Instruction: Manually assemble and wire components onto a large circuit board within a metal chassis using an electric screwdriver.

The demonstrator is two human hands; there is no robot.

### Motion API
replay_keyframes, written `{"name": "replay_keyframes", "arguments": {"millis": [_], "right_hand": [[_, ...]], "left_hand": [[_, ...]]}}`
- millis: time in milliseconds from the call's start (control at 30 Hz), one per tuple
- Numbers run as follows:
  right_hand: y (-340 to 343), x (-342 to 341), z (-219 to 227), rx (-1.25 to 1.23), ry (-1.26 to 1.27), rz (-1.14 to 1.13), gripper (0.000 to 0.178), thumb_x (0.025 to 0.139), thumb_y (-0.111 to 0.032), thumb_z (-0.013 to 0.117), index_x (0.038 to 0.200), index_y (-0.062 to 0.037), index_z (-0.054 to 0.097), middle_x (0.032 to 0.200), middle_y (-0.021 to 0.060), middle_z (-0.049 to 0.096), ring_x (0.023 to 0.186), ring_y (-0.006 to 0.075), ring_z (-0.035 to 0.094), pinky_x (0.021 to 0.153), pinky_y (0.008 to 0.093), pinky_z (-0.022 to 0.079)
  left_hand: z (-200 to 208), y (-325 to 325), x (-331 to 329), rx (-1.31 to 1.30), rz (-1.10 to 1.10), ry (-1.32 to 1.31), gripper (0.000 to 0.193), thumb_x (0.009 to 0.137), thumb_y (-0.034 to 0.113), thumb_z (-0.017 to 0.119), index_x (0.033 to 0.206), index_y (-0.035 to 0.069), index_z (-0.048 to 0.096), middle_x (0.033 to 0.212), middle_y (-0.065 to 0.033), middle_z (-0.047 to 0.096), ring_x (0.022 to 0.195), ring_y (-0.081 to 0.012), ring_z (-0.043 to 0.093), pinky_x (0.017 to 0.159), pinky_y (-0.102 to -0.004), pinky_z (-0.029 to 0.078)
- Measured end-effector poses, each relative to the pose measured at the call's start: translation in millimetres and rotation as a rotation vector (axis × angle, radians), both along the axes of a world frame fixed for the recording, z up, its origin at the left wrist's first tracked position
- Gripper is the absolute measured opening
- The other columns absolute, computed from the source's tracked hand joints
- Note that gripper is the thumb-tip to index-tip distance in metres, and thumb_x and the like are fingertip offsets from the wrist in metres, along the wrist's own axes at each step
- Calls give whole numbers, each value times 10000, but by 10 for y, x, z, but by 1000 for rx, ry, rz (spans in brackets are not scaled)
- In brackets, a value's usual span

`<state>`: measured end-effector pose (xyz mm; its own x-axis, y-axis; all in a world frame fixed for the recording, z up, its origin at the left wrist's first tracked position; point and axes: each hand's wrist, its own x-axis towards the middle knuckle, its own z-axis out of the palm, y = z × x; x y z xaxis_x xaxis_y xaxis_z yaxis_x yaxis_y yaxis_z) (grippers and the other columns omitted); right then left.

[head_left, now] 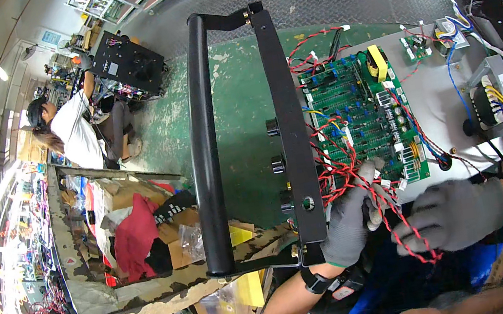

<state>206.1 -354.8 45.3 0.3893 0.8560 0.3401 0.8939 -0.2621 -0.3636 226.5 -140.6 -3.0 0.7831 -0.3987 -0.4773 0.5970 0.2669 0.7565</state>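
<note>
Both my hands wear grey gloves and work at the lower edge of a green circuit board (pixel 360 112). My left hand (pixel 352 220) is closed around a bundle of red-and-black twisted wires (pixel 341 175) that have small white plugs. A long loop of these wires hangs down between my hands. Beside that loop, my right hand (pixel 454 214) has its fingers bent together, with the wires at its fingertips; the grip itself is partly hidden. The board lies on a grey metal plate (pixel 431 77) and carries a yellow-wrapped component (pixel 377 63).
Left of the board stands a black metal panel (pixel 290 130) with knobs and a long black handle (pixel 206 144). A transformer (pixel 489 104) with yellow wires sits at the right. At the left is a worn cart (pixel 181 295) holding a red cloth (pixel 137 236). Another person (pixel 74 130) works farther off.
</note>
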Motion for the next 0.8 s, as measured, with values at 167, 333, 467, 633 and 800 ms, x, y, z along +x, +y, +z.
{"name": "replay_keyframes", "arguments": {"millis": [167, 333, 467, 633, 800], "right_hand": [[-135, 123, 12, 52, -17, -107, 330, 751, -247, 687, 1080, -226, 685, 1179, -82, 669, 829, 139, 605, 583, 255, 509], [-162, 172, -40, 71, 43, -199, 264, 748, -209, 715, 1004, -162, 673, 1171, -18, 703, 706, 179, 594, 532, 304, 506], [-183, 230, -65, 114, 173, -210, 274, 764, -146, 713, 1030, -115, 653, 1157, 11, 710, 654, 203, 581, 523, 328, 504], [-186, 258, -39, 119, 273, -218, 358, 748, -94, 731, 1092, -94, 633, 1172, 25, 695, 664, 233, 586, 536, 352, 508], [-157, 302, 6, 117, 341, -173, 361, 761, -83, 719, 1111, -91, 630, 1252, 37, 641, 727, 238, 602, 588, 370, 526]], "left_hand": [[60, -14, -5, -4, 31, 14, 373, 1043, 387, 489, 1215, 59, 531, 535, 38, 424, 449, -74, 377, 448, -240, 273], [43, -35, -11, 81, 71, 26, 428, 1022, 418, 530, 1201, 33, 589, 599, 24, 489, 468, -81, 417, 454, -230, 290], [52, -37, 2, 28, 84, 1, 441, 1020, 415, 538, 1209, 20, 586, 609, 33, 495, 490, -73, 432, 465, -237, 308], [24, 4, -13, 75, 41, 27, 429, 1033, 389, 519, 1233, 14, 577, 607, 36, 487, 517, -64, 437, 527, -231, 354], [-105, 26, -36, 150, -9, -217, 449, 1032, 401, 508, 1255, 15, 566, 593, 32, 483, 501, -67, 442, 582, -244, 417]]}}
